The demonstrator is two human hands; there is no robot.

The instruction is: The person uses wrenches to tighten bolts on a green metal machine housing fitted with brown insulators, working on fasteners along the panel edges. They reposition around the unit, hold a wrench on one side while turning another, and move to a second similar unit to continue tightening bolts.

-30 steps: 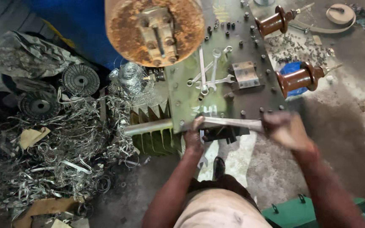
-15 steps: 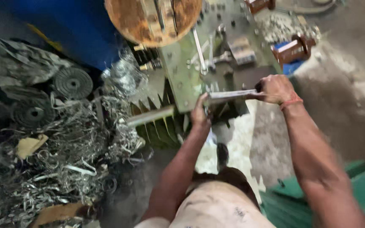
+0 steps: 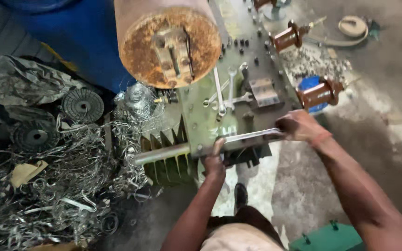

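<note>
Steel, long and flat, the wrench handle (image 3: 252, 136) runs along the near edge of the green machine top (image 3: 201, 116), and the right hand (image 3: 298, 126) has its fingers closed tight round the handle's far end. The left hand (image 3: 215, 162) has its fingers wrapped over the handle's other end, where a grey pipe (image 3: 161, 154) sticks out leftward. Beyond both hands, loose spanners (image 3: 224, 90) lie below a rusty drum (image 3: 170, 44), brown insulators (image 3: 319, 93) stand just past the right fingers, and metal scrap (image 3: 70, 186) lies well left.
</note>
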